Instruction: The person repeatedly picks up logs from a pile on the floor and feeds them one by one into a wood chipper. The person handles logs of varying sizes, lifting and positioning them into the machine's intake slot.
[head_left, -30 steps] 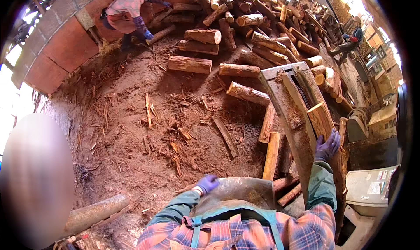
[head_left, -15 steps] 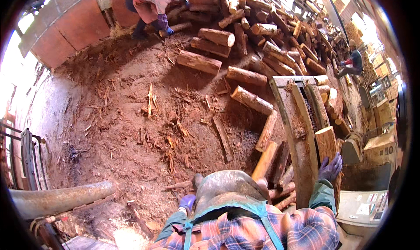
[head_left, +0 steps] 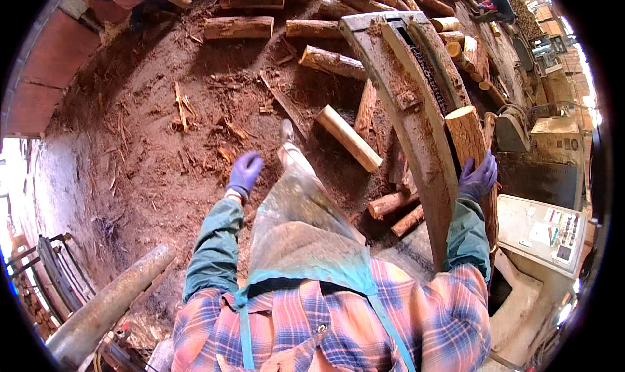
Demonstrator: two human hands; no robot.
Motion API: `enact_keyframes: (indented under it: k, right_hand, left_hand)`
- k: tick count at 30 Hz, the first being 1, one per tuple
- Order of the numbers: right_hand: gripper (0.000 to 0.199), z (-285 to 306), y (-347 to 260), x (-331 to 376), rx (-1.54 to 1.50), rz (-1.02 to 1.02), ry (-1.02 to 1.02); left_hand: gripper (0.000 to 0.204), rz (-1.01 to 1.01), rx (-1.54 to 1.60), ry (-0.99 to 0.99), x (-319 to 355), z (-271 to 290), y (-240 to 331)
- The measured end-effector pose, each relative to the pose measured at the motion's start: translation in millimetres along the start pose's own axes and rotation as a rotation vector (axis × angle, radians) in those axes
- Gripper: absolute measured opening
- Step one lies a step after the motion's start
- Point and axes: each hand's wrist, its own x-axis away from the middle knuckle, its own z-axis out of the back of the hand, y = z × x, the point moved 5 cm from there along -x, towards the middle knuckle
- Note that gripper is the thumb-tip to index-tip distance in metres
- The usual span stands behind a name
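My right hand (head_left: 478,177), in a purple glove, lies against the side of a bark-covered log (head_left: 466,136) with its fingers spread. That log lies along a metal trough conveyor (head_left: 416,131) with a chain in its slot. Away from any object, my left hand (head_left: 245,171), also gloved in purple, hangs over the floor, its fingers loosely bent and thumb apart. A pale peeled log (head_left: 349,137) rests on the floor between my outstretched foot and the conveyor. Two shorter logs (head_left: 392,204) sit low beside the conveyor's near part.
Bark scraps cover the brown floor (head_left: 156,170). More logs (head_left: 329,62) lie ahead. A control panel (head_left: 545,232) with buttons stands at right, and a thick metal pipe (head_left: 117,294) at lower left. One person handles a log at upper left; another person (head_left: 498,7) sits at upper right.
My view has shifted down and toward the right. My left hand has risen out from my side, and my foot has come forward. The pale floor log now lies at a different angle.
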Motion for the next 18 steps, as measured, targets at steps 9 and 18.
enact_keyframes:
  k: [9, 18]
  right_hand:
    - [0.067, -22, 60, 28, 0.083, -0.107, -0.147]
    - [0.045, 33, 2, 8, -0.21, -0.097, -0.362]
  left_hand:
    - [0.035, 0.356, -0.142, -0.352, 123, -45, -89]
    - [0.04, 0.193, -0.219, -0.19, 142, -27, -116]
